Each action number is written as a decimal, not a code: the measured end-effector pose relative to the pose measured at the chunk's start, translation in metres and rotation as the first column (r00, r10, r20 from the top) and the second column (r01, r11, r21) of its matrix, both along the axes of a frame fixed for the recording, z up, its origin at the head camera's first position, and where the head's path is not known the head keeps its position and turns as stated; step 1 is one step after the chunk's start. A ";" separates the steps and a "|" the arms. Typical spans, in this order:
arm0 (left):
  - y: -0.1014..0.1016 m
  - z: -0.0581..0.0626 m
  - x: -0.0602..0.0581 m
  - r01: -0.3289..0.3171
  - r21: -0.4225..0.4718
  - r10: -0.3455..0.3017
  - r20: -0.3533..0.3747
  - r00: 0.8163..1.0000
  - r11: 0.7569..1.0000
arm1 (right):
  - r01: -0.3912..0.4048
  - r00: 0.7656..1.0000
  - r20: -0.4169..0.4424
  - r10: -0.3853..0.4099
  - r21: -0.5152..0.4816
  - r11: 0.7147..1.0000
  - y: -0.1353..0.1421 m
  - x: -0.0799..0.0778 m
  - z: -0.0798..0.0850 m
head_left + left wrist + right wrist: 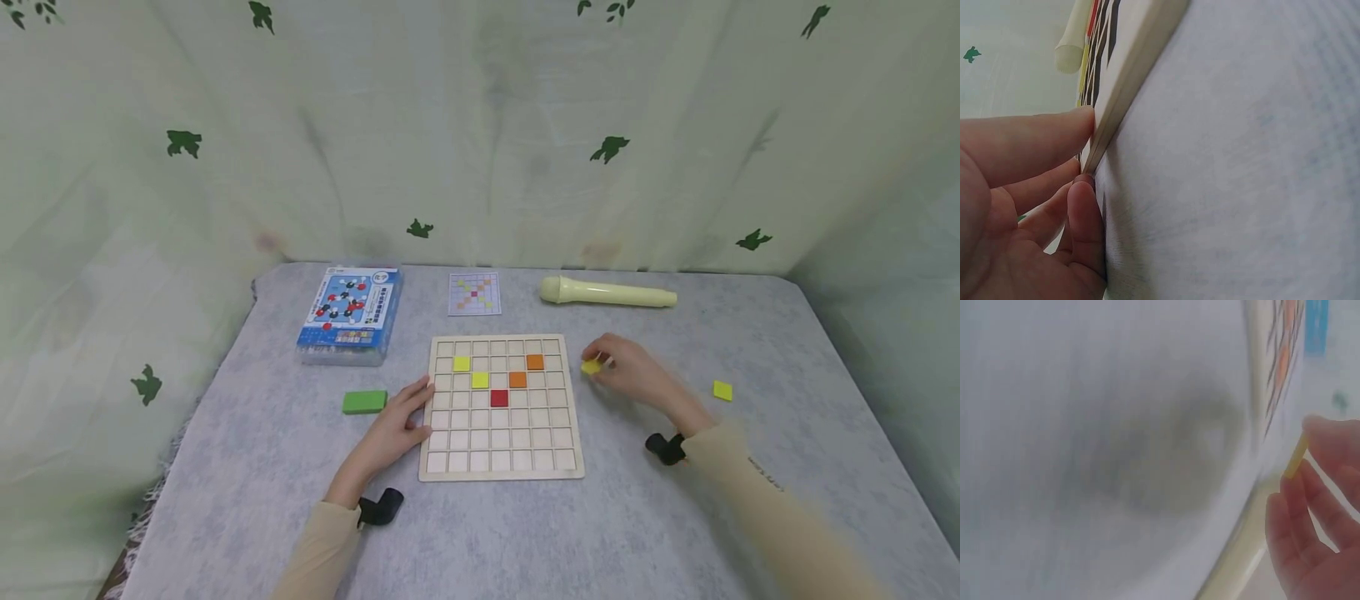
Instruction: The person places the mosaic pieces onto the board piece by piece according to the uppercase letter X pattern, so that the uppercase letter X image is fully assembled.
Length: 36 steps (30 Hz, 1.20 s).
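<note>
A pale wooden grid board [500,472] lies flat on the table, with two yellow, two orange and one red square tile [498,398] in its cells. My left hand [390,429] rests along the board's left edge, thumb and fingertips touching it; the left wrist view shows this contact close up. Right of the board, my right hand [633,371] pinches a yellow tile [1296,456] between thumb and fingers, held above the table. Farther right lies another yellow tile [722,391].
A green block [364,402] lies beside my left hand. Behind it is a blue boxed set [348,317]. A small pattern card [474,294] lies beyond the board, and a pale yellow microphone-shaped stick [609,292] lies at the back right. Curtains hang behind the table.
</note>
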<state>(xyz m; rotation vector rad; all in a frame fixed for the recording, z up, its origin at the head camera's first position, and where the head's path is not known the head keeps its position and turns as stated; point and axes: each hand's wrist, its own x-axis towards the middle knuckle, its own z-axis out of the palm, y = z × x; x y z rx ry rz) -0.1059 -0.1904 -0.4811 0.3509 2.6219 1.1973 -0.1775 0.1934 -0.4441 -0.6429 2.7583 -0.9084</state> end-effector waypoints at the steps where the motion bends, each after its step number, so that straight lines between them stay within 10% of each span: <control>1: 0.000 0.000 0.000 0.003 0.000 -0.003 -0.003 1.000 1.000 | -0.042 0.999 -0.007 0.042 -0.006 0.999 -0.011 0.006 0.000; 7: 0.000 0.000 0.000 0.003 0.002 -0.003 0.001 1.000 1.000 | -0.268 0.963 -0.038 0.268 0.002 0.963 -0.063 0.037 -0.004; 15: 0.001 0.000 0.000 -0.001 0.004 0.001 0.002 1.000 1.000 | -0.314 0.938 -0.117 0.325 0.100 0.944 -0.089 0.047 -0.013; 28: -0.001 0.001 0.001 -0.001 -0.003 0.001 -0.013 1.000 1.000 | -0.256 0.965 -0.070 0.254 -0.025 0.966 -0.085 0.049 -0.014; 36: 0.000 -0.001 -0.001 0.001 0.009 -0.001 0.006 1.000 1.000 | -0.080 0.997 -0.023 0.079 -0.073 0.994 -0.022 0.058 -0.005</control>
